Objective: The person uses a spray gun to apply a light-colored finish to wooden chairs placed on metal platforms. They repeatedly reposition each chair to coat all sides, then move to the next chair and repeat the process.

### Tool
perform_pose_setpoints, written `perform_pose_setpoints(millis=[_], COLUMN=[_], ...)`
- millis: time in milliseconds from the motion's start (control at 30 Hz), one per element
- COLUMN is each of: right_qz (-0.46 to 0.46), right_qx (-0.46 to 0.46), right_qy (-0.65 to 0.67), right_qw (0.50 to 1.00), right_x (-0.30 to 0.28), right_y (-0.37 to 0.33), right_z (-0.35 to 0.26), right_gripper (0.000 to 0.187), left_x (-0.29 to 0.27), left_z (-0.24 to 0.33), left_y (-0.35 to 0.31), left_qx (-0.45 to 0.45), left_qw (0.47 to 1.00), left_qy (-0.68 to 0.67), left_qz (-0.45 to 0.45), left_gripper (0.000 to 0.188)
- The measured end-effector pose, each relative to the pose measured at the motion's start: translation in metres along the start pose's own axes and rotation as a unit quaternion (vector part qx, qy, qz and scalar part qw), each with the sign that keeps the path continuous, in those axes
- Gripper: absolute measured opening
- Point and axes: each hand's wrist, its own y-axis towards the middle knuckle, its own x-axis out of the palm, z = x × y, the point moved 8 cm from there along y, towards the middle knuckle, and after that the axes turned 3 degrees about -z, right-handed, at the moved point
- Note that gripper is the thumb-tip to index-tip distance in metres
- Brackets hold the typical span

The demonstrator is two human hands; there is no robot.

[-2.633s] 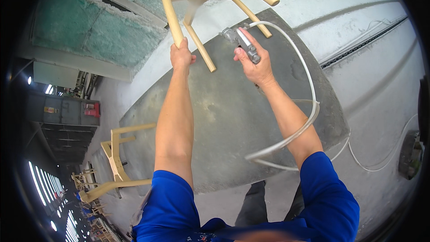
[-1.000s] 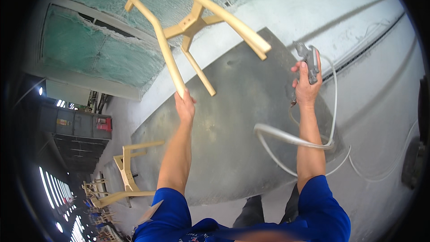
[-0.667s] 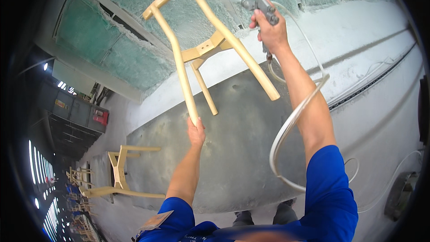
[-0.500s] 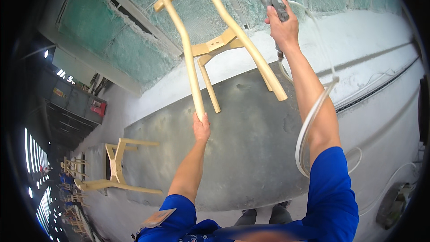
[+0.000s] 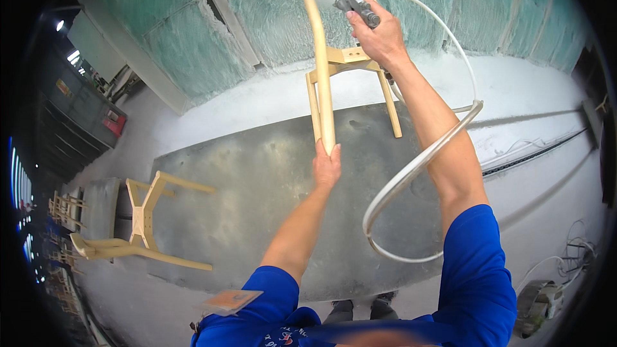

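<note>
Head view: a bare, pale-wood chair frame (image 5: 339, 56) stands out at upper centre, its curved top rail near the upper edge, its rounded posts smooth and gently bent, and two small dark holes marking the angled crosspiece between them. The left hand (image 5: 326, 166), at centre, is closed around the lower end of the long near leg. At upper centre, the right hand (image 5: 384, 37) is wrapped around a metallic grey spray gun (image 5: 357, 6), whose nozzle end faces left over the gap between the posts; whether it touches the wood cannot be told. A glossy, whitish hose (image 5: 411, 177) loops across the right forearm and down to lower centre. Beneath spreads a broad, dark grey board (image 5: 257, 186), its flat face mottled with pale, dusty patches. At lower left, a second wooden frame (image 5: 141, 218) with splayed legs lies over the board's left end. Fibrous, teal-green wall panels (image 5: 270, 19), shaggy and streaked white, fill the top of the frame above a white-coated floor strip (image 5: 238, 109). Blue short sleeves (image 5: 472, 250) frame the bottom edge.
</note>
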Motion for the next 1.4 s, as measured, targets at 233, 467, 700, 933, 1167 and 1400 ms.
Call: perform_pose_setpoints(millis=[233, 467, 700, 933, 1167, 1400], right_qz=[-0.11, 0.052, 0.111, 0.156, 0.042, 0.133], right_qx=[-0.048, -0.236, -0.068, 0.201, 0.401, 0.35], right_qy=[-0.052, -0.006, -0.001, 0.089, 0.002, 0.024], right_qw=[0.991, 0.97, 0.991, 0.963, 0.915, 0.927], right_x=[0.087, 0.02, -0.148, -0.346, -0.445, -0.456], right_y=[0.013, 0.012, -0.172, -0.388, -0.513, -0.481], right_z=[-0.047, -0.122, -0.133, -0.041, -0.019, -0.004], right_gripper=[0.05, 0.051, 0.055, 0.074, 0.092, 0.073], left_x=[0.012, 0.027, 0.03, 0.045, 0.101, 0.168], left_z=[0.01, -0.007, -0.025, -0.086, -0.168, -0.182], left_y=[-0.02, -0.047, -0.084, -0.19, -0.279, -0.3], left_qx=[0.0, -0.025, -0.007, -0.102, -0.17, -0.409], left_qw=[0.999, 0.997, 0.999, 0.983, 0.964, 0.887], left_qy=[-0.039, -0.068, -0.041, 0.151, 0.191, 0.152], left_qz=[-0.022, -0.026, 0.029, 0.009, -0.076, -0.15], left_gripper=[0.061, 0.063, 0.06, 0.043, 0.055, 0.068])
